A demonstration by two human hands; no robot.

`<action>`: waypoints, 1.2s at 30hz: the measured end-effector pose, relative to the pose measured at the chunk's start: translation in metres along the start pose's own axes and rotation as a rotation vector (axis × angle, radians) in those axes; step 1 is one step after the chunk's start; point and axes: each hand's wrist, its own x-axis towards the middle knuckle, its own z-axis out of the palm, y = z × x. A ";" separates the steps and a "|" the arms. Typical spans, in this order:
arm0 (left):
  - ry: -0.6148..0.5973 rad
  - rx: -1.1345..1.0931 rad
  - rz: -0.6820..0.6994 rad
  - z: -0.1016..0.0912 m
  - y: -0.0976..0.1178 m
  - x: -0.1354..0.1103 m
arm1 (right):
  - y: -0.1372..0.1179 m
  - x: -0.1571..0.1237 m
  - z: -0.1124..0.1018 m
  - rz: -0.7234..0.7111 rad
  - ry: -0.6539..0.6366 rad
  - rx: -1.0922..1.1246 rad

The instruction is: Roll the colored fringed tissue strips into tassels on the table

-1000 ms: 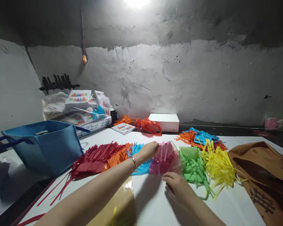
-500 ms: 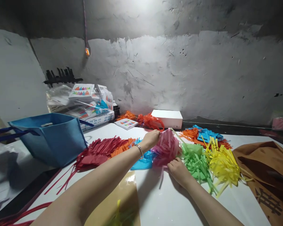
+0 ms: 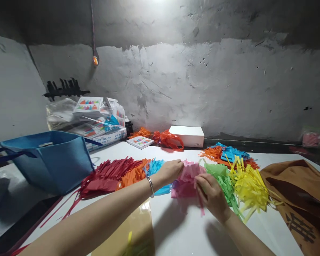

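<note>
A pink tissue-paper tassel [image 3: 185, 190] with cut fringe strips lies on the white table between my hands. My left hand [image 3: 171, 171], a silver bracelet on its wrist, is closed on the tassel's upper left edge. From the right, my right hand [image 3: 212, 193] pinches a thin pink strip at its side, with a loose end hanging below the fingers. A blue tassel [image 3: 155, 166] is partly hidden behind my left hand. Just beyond my right hand lie a green tassel [image 3: 221, 174] and a yellow tassel [image 3: 249, 188].
Dark red fringe [image 3: 106, 177] and orange fringe [image 3: 134, 174] lie at left, near a blue felt bag [image 3: 58, 163]. A white box [image 3: 188, 135], a red plastic bag [image 3: 166, 139] and a printed card box [image 3: 140, 142] stand along the back. Brown cloth [image 3: 296, 181] covers the right side.
My right hand has risen from the tassel's lower edge to its right side, now pinching a strip. The pink tassel has come down flatter on the table. The view has shifted slightly.
</note>
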 end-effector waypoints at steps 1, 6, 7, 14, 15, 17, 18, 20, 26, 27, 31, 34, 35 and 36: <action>-0.013 -0.004 0.037 0.004 0.005 -0.005 | -0.002 0.004 -0.005 -0.007 0.003 0.016; -0.044 -0.027 0.151 0.017 0.019 -0.020 | -0.009 0.030 -0.010 0.000 -0.168 0.124; -0.045 -0.034 0.168 0.017 0.019 -0.021 | -0.006 0.034 -0.011 0.027 -0.205 0.151; -0.027 -0.205 0.168 0.004 0.004 -0.023 | 0.051 0.019 -0.038 0.281 -0.467 0.321; -0.016 -0.253 0.146 0.000 0.002 -0.023 | 0.059 0.013 -0.042 0.317 -0.501 0.313; 0.006 -0.369 0.091 -0.008 -0.003 -0.021 | 0.073 0.001 -0.049 0.392 -0.509 0.261; 0.017 -0.436 0.057 -0.013 -0.007 -0.018 | 0.077 -0.003 -0.051 0.428 -0.482 0.228; 0.035 -0.580 -0.020 -0.028 -0.016 -0.010 | 0.081 -0.006 -0.056 0.484 -0.398 0.181; -0.072 -0.935 -0.154 -0.087 -0.048 0.015 | 0.061 0.001 -0.060 0.496 -0.287 0.196; -0.099 -0.977 -0.150 -0.097 -0.051 0.016 | 0.058 -0.001 -0.060 0.490 -0.287 0.203; -0.206 -1.081 -0.112 -0.127 -0.057 0.014 | 0.057 -0.018 -0.060 0.497 -0.279 0.237; -0.342 -1.095 -0.082 -0.139 -0.055 0.012 | 0.061 -0.032 -0.060 0.538 -0.277 0.275; -0.392 -1.089 -0.072 -0.141 -0.054 0.012 | 0.062 -0.037 -0.060 0.553 -0.280 0.290; -0.437 -1.079 -0.061 -0.142 -0.051 0.012 | 0.063 -0.041 -0.060 0.567 -0.281 0.304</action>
